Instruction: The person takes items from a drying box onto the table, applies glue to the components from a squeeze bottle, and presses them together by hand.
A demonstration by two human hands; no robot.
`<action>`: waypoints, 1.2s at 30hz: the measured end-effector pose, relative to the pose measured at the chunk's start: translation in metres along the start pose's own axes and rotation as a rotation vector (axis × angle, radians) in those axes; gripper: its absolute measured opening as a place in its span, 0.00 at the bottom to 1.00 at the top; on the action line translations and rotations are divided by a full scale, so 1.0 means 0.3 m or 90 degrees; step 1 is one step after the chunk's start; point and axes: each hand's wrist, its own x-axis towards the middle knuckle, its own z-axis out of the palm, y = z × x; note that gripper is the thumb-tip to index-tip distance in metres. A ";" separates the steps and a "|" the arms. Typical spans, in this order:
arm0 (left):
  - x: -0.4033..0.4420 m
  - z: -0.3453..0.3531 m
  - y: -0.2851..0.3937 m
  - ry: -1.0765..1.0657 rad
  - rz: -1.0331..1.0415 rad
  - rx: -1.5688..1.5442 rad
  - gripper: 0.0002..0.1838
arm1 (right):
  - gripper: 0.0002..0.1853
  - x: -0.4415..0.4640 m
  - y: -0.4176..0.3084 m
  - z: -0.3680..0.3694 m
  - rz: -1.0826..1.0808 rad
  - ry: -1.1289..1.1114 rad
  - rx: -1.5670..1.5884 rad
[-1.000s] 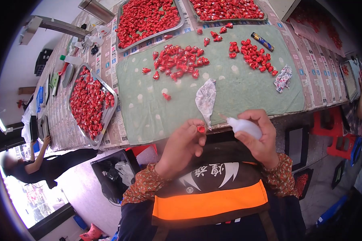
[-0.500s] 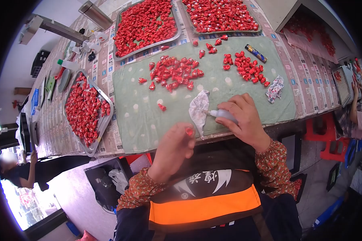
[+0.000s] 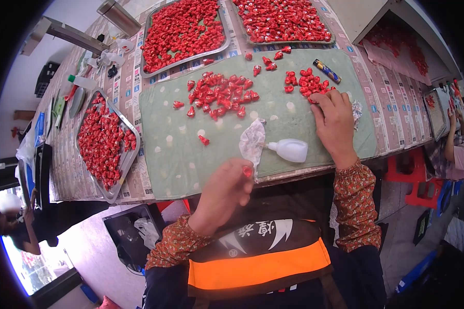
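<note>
My left hand (image 3: 226, 189) is closed on a small red piece (image 3: 247, 171), held up between thumb and fingertips near the table's front edge. My right hand (image 3: 336, 123) reaches over the green cloth (image 3: 191, 154), its fingertips at the lower edge of the right pile of red pieces (image 3: 309, 82); whether it pinches one is hidden. A white squeeze bottle (image 3: 292, 150) lies on its side, its tip over a crumpled white cloth (image 3: 252, 141). Left of them is a larger pile of red pieces (image 3: 221, 92), with one loose piece (image 3: 204, 140) below.
Metal trays full of red pieces stand at the left (image 3: 134, 149), back (image 3: 186, 60) and back right (image 3: 283, 43). A blue-yellow tube (image 3: 327, 71) lies by the right pile. Co-workers are at the far left (image 3: 28, 226) and far right (image 3: 451, 149).
The white bottle was in my right hand and now lies on the cloth, let go. My right hand has moved right and back to the pile. My left hand still holds its piece.
</note>
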 end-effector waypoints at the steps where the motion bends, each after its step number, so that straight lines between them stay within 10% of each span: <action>1: 0.001 0.000 -0.001 0.002 0.000 -0.001 0.14 | 0.10 0.003 0.005 0.009 -0.001 -0.002 0.001; 15: 0.010 0.014 -0.045 -0.015 -0.007 -0.092 0.15 | 0.11 -0.119 -0.292 -0.186 -0.037 -0.087 0.393; 36: -0.022 0.054 -0.156 0.015 0.161 -0.008 0.10 | 0.11 -0.230 -0.420 -0.173 -0.067 -0.062 0.368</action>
